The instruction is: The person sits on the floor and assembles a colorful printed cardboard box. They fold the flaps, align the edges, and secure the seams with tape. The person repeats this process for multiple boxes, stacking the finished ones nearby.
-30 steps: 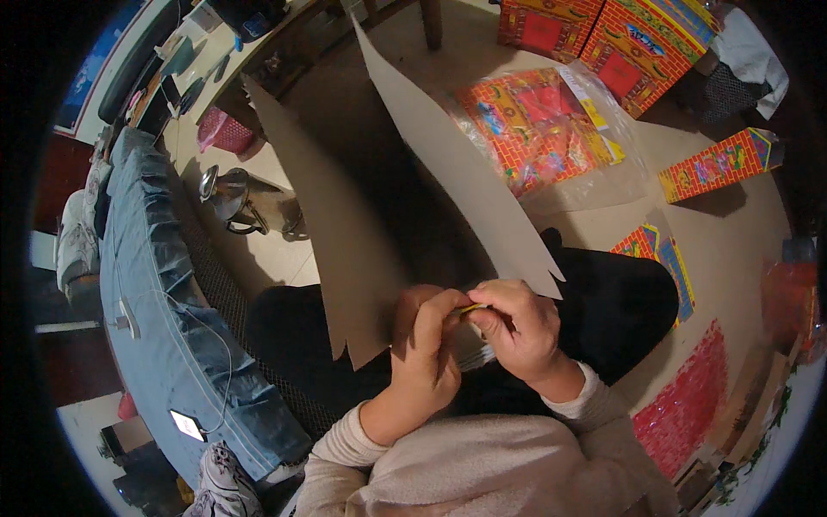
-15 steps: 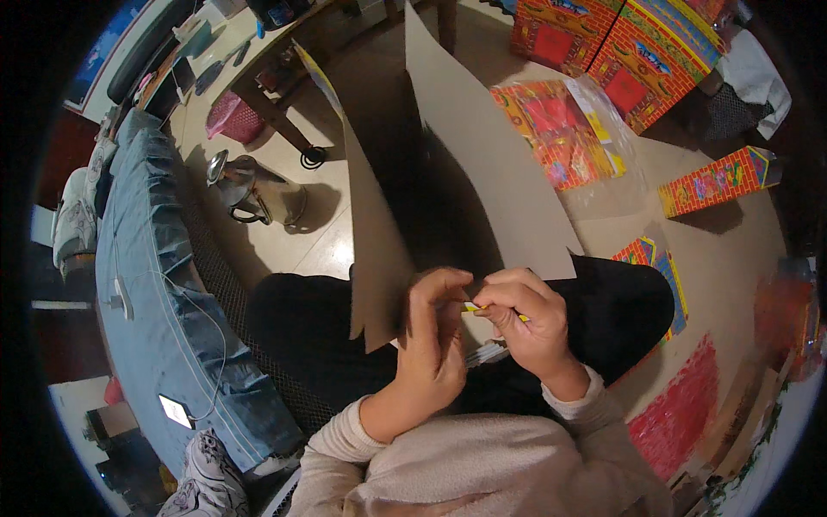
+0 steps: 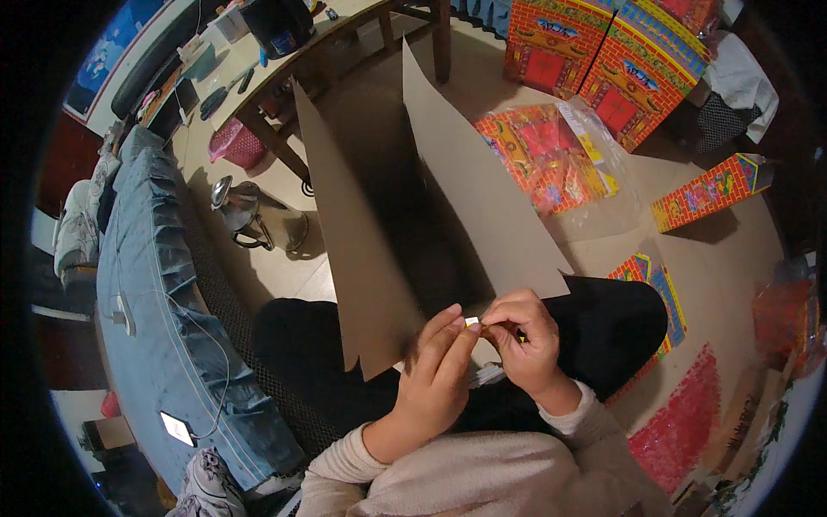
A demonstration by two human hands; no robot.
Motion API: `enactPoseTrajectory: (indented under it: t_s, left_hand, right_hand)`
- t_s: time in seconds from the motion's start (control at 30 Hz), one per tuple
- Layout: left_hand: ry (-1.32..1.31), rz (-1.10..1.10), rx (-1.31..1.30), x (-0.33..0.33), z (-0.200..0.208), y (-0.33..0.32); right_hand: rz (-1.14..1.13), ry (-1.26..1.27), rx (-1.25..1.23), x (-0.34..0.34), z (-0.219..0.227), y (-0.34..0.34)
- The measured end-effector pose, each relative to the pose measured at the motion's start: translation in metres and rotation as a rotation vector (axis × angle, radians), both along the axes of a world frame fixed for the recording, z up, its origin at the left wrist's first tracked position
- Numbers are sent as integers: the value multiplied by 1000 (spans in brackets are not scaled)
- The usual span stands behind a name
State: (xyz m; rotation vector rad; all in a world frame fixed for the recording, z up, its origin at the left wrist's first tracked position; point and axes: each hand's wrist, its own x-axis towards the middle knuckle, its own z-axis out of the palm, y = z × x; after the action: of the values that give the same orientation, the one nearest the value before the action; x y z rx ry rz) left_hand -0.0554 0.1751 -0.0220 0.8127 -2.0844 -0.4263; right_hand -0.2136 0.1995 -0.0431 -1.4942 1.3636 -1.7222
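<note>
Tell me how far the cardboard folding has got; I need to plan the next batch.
Done: the brown cardboard sheet is already folded into two upright panels over the lap. In hand: the left hand and right hand pinch a small white piece at its near edge. Left: printed sheets in a clear bag lie untouched on the floor.

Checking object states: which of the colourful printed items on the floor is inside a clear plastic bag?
The flat red-orange printed pack in front of the two standing house-shaped boxes; the others lie uncovered.

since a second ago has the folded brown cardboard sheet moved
Cannot tell. The brown cardboard sheet stands nearer the wooden table in the picture than before, but the head camera itself shifted, so that may be the view, not the sheet.
</note>
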Motion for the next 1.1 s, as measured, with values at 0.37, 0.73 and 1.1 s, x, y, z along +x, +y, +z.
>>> enactPoseTrajectory:
  t_s: [0.37, 0.73, 1.1]
  left_hand:
    - [-158, 170, 17, 9, 2, 9]
    - [-40, -43, -63, 22, -6, 7]
    - [627, 409, -66, 80, 12, -97]
  right_hand:
    - [43, 507, -154, -10, 21, -9]
    - [177, 692, -103, -18, 35, -14]
    - [338, 542, -55, -36, 40, -17]
